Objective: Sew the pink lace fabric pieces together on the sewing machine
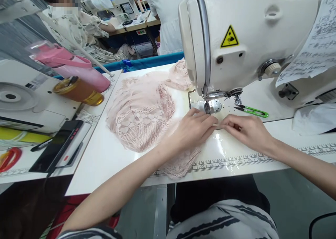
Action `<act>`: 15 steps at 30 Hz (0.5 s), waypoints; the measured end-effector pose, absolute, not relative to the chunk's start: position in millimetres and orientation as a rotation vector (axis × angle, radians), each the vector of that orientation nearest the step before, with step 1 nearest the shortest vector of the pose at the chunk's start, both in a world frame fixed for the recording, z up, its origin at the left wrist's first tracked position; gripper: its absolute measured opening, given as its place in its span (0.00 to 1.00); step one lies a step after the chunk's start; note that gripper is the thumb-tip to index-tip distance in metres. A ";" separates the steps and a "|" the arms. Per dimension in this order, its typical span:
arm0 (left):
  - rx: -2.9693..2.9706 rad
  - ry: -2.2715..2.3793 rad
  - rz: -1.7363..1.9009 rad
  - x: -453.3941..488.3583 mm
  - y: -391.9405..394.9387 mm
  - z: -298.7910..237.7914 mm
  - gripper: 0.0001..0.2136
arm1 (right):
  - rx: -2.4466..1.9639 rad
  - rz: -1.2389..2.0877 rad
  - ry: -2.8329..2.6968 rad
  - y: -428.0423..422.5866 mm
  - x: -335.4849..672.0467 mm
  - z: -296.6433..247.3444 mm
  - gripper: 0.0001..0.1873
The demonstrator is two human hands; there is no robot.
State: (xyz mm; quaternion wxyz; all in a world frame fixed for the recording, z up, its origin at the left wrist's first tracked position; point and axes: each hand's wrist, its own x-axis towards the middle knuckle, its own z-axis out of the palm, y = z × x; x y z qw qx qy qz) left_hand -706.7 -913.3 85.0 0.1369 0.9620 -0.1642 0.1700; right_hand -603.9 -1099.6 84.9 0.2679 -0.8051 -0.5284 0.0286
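Just in front of the sewing machine's needle plate (215, 106), my two hands nearly meet. My left hand (196, 127) is closed, its bent fingers on the edge of a pale pink lace fabric (143, 127) that passes under the wrist. With thumb and fingertips pinched together, my right hand (246, 131) holds something too small to make out. The lace fabric lies bunched to the left, and one end hangs toward the table's front edge. Green-handled thread snips (253, 111) lie on the machine bed behind my right hand.
The white sewing machine (246, 32) rises behind my hands, with a handwritten sheet (309, 46) on it. A pink bottle (76, 67), an amber cup (81, 90) and a black device (57, 146) are at left. A printed ruler (228, 162) runs along the front. Co-workers sit and stand beyond.
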 end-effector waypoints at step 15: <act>2.652 0.174 0.453 -697.9 -922.4 85.1 0.07 | -2.782 -0.338 -1.360 -1139.4 -551.5 102.1 0.15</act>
